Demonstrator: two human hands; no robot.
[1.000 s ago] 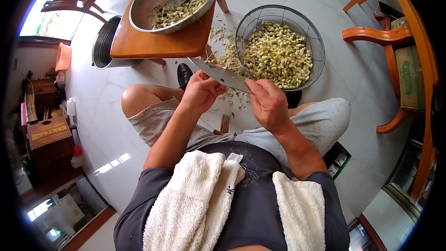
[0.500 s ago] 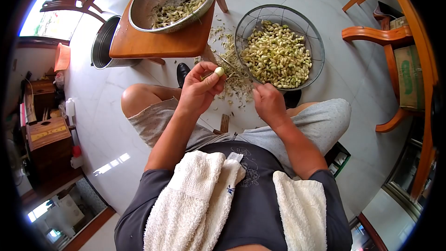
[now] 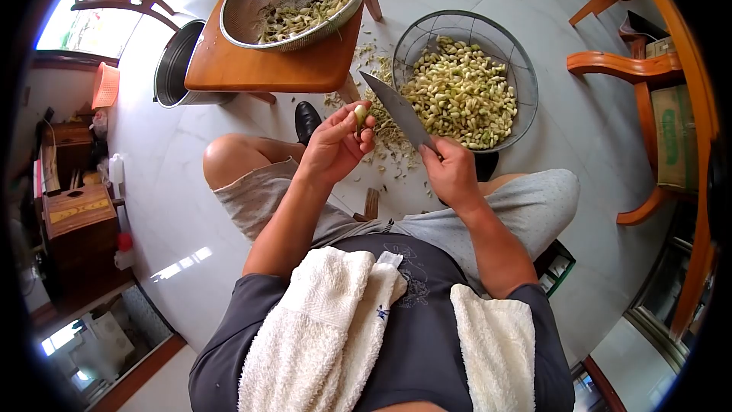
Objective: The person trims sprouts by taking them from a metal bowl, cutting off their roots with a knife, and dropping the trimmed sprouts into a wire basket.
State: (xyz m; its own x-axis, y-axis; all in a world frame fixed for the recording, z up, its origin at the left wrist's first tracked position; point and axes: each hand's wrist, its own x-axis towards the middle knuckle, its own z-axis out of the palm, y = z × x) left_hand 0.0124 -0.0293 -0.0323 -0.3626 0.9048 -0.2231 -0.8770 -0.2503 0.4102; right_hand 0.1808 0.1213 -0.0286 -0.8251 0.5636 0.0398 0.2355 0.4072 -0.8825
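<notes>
Pinching a pale bulb (image 3: 360, 112) between thumb and fingers, the left hand (image 3: 336, 142) is near the knife (image 3: 402, 112). The right hand (image 3: 454, 175) curls its fingers around the handle (mostly hidden). The colander (image 3: 242, 9), cropped above, holds stalky pieces on a chair (image 3: 267, 72); the wire basket (image 3: 524, 69) holds pale bulbs.

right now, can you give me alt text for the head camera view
A left hand holds a small pale bulb beside a large knife in the right hand. Beyond them, a round basket of similar bulbs stands near scattered trimmings, with a metal colander on a wooden seat.
</notes>
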